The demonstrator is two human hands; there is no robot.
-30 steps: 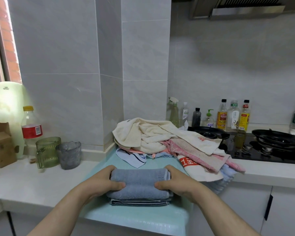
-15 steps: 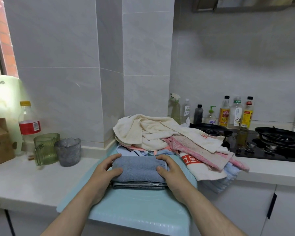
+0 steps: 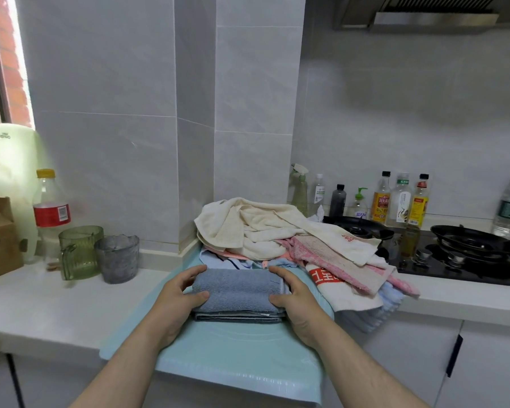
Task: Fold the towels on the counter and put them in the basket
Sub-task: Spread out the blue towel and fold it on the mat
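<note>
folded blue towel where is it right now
Head view, low centre: the folded blue towel lies on the mint mat, gripped at its ends by the left hand and right hand, just in front of the unfolded towel pile.

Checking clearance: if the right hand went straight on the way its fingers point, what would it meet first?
Probably the heap of unfolded cream, pink and pale-blue towels just behind the right hand; depth unclear.
</note>
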